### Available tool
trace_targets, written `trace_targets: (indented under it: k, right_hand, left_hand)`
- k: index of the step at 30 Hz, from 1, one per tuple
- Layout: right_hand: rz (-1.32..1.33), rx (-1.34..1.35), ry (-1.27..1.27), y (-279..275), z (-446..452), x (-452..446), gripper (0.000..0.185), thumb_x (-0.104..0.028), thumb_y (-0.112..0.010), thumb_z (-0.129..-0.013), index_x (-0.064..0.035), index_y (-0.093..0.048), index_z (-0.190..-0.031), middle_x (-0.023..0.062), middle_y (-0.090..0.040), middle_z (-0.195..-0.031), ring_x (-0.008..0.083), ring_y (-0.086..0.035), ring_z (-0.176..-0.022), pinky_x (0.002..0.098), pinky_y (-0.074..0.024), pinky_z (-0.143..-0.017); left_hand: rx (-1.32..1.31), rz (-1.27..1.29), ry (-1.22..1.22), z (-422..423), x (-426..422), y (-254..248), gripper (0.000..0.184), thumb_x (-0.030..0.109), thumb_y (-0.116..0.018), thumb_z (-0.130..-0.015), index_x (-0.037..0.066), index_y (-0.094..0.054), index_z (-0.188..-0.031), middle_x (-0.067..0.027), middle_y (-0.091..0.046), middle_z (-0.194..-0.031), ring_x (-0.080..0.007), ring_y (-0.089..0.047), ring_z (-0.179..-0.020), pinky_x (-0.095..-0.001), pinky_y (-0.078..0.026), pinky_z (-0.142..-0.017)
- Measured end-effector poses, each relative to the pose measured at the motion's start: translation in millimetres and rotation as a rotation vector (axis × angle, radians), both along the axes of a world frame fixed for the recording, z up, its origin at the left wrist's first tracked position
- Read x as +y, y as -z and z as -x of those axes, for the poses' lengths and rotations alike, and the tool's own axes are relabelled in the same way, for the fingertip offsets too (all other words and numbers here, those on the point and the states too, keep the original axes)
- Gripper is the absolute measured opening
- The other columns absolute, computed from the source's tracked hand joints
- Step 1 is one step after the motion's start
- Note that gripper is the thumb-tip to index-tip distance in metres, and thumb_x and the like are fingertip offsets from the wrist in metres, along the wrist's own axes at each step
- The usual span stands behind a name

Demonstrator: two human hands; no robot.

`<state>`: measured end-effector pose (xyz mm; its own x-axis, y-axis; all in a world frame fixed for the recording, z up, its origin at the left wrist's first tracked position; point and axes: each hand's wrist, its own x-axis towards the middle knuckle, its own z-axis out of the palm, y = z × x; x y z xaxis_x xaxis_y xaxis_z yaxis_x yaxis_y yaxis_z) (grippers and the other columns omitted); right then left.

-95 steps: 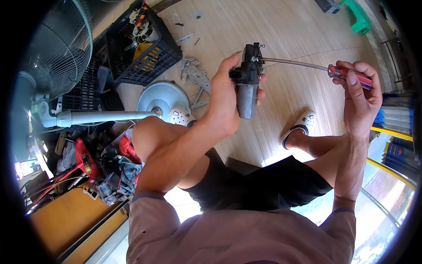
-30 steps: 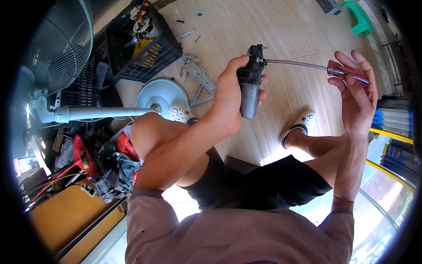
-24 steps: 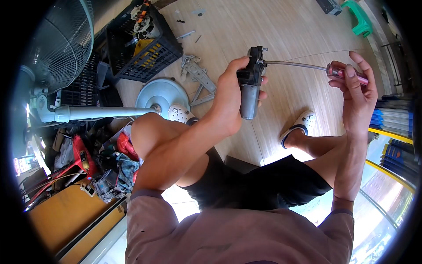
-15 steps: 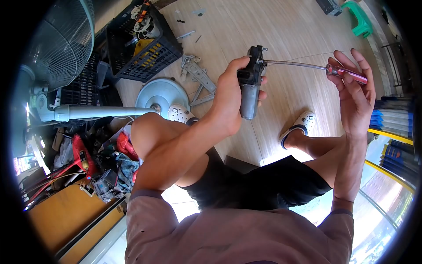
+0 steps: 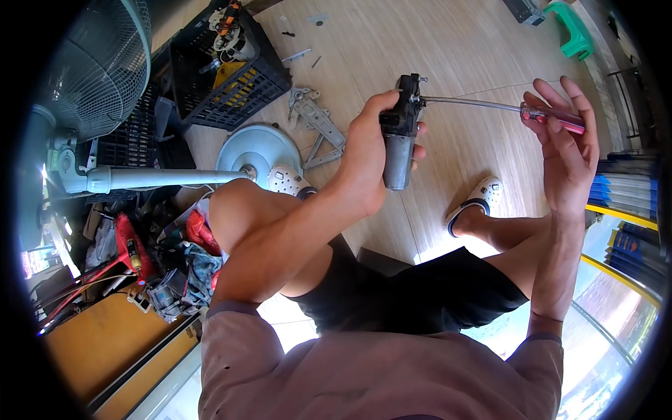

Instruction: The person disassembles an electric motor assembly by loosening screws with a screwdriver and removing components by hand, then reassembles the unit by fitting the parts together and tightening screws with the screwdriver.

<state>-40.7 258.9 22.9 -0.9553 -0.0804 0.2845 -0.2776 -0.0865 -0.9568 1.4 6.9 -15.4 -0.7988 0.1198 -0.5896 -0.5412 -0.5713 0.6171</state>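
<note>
Upright in my left hand [image 5: 365, 150] is a small motor [image 5: 398, 154] with a grey metal cylinder below and a black housing on top. My thumb presses the housing's left side, and fingertips show at its right edge. A long screwdriver [image 5: 476, 103] with a clear red handle reaches across from the right, its tip at a screw on the housing's right side. The handle lies between the thumb and fingers of my right hand [image 5: 568, 143], with some of the fingers stretched upward. Another screw sticks out near the housing's top.
A pale blue standing fan [image 5: 168, 180] is at the left, near a black crate [image 5: 234, 101] of parts. Metal brackets [image 5: 315, 126] lie on the floor. A green stool [image 5: 575, 31] is at the upper right, a shelf with a yellow edge [image 5: 623, 283] at the right.
Since the earliest frame, the motor and my left hand have shifted slightly right and down. My right fingers have opened and closed around the screwdriver handle, which has turned; its tip remains at the screw.
</note>
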Motion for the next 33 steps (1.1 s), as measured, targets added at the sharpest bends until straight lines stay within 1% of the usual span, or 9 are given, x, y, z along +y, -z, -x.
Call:
trace_targets:
  k: [2,5,8,11,17,20,26,29,33]
  right_hand:
    - [0.061,0.005,-0.021,-0.6,-0.5,-1.0,0.044,-0.017,-0.062,-0.098,-0.0035,-0.050,-0.139,0.0194,-0.070,-0.114,0.0298,-0.071,-0.104,0.0431,-0.0557,-0.096]
    - [-0.076,0.015,-0.087,4.0,3.6,13.7,0.044,-0.017,-0.063,-0.098,-0.0038,-0.051,-0.138,0.0196,-0.071,-0.114,0.0297,-0.071,-0.104,0.0419,-0.0565,-0.094]
    - [-0.283,-0.049,0.051,1.7,-0.1,12.4,0.041,-0.011,-0.058,-0.100,-0.0028,-0.050,-0.139,0.0195,-0.068,-0.117,0.0286,-0.069,-0.108,0.0382,-0.0566,-0.095]
    - [-0.257,-0.133,0.054,0.7,1.0,12.5,0.041,-0.011,-0.058,-0.100,-0.0024,-0.050,-0.139,0.0201,-0.068,-0.119,0.0286,-0.068,-0.109,0.0386,-0.0564,-0.095]
    - [0.034,0.007,-0.043,0.9,-0.7,2.8,0.043,-0.012,-0.063,-0.097,-0.0026,-0.051,-0.137,0.0218,-0.069,-0.115,0.0313,-0.070,-0.104,0.0403,-0.0576,-0.092]
    - [-0.039,0.006,-0.055,2.5,1.5,9.6,0.044,-0.013,-0.064,-0.097,-0.0026,-0.052,-0.137,0.0212,-0.070,-0.113,0.0305,-0.071,-0.102,0.0410,-0.0577,-0.092]
    - [-0.295,-0.053,0.124,1.9,-1.2,11.9,0.045,-0.020,-0.067,-0.096,-0.0024,-0.053,-0.136,0.0195,-0.071,-0.110,0.0288,-0.073,-0.097,0.0388,-0.0583,-0.089]
    - [-0.200,-0.039,0.053,4.0,-0.7,13.3,0.043,-0.016,-0.060,-0.100,-0.0010,-0.050,-0.139,0.0194,-0.067,-0.121,0.0271,-0.070,-0.105,0.0365,-0.0576,-0.088]
    - [-0.154,0.049,-0.054,3.9,0.5,12.8,0.043,-0.018,-0.060,-0.100,-0.0010,-0.050,-0.139,0.0202,-0.066,-0.122,0.0277,-0.070,-0.105,0.0366,-0.0575,-0.089]
  left_hand:
    - [-0.005,-0.004,0.004,0.3,0.5,0.7,0.048,0.047,-0.045,-0.096,0.006,-0.062,-0.112,-0.0108,-0.069,-0.093,-0.0198,-0.063,-0.069,-0.0338,-0.049,-0.067]
    - [-0.012,-0.011,0.001,0.3,0.2,0.9,0.048,0.047,-0.045,-0.096,0.006,-0.062,-0.112,-0.0108,-0.069,-0.094,-0.0198,-0.063,-0.069,-0.0338,-0.049,-0.068]
    - [-0.019,0.001,0.000,0.2,0.8,0.5,0.048,0.047,-0.044,-0.096,0.006,-0.062,-0.113,-0.0107,-0.069,-0.094,-0.0197,-0.063,-0.069,-0.0337,-0.049,-0.068]
    - [-0.013,0.003,0.000,0.6,0.0,1.0,0.048,0.047,-0.044,-0.096,0.006,-0.062,-0.113,-0.0107,-0.069,-0.094,-0.0196,-0.063,-0.070,-0.0337,-0.049,-0.068]
    - [-0.018,-0.005,0.002,1.2,1.3,1.4,0.047,0.047,-0.045,-0.096,0.006,-0.062,-0.112,-0.0104,-0.069,-0.094,-0.0196,-0.063,-0.069,-0.0335,-0.049,-0.067]
    - [-0.019,-0.012,0.001,1.2,1.3,1.7,0.047,0.047,-0.045,-0.096,0.006,-0.062,-0.112,-0.0103,-0.069,-0.094,-0.0196,-0.063,-0.069,-0.0335,-0.049,-0.067]
    - [-0.033,0.000,-0.002,0.5,1.2,1.2,0.047,0.047,-0.046,-0.096,0.006,-0.061,-0.113,-0.0105,-0.069,-0.094,-0.0195,-0.063,-0.069,-0.0336,-0.049,-0.068]
    - [-0.025,0.000,0.002,0.4,1.6,0.9,0.047,0.047,-0.046,-0.096,0.006,-0.061,-0.112,-0.0104,-0.069,-0.094,-0.0196,-0.063,-0.069,-0.0336,-0.049,-0.068]
    - [-0.016,-0.013,0.007,0.7,1.1,3.3,0.047,0.047,-0.045,-0.096,0.006,-0.061,-0.112,-0.0105,-0.069,-0.094,-0.0197,-0.063,-0.069,-0.0337,-0.049,-0.068]
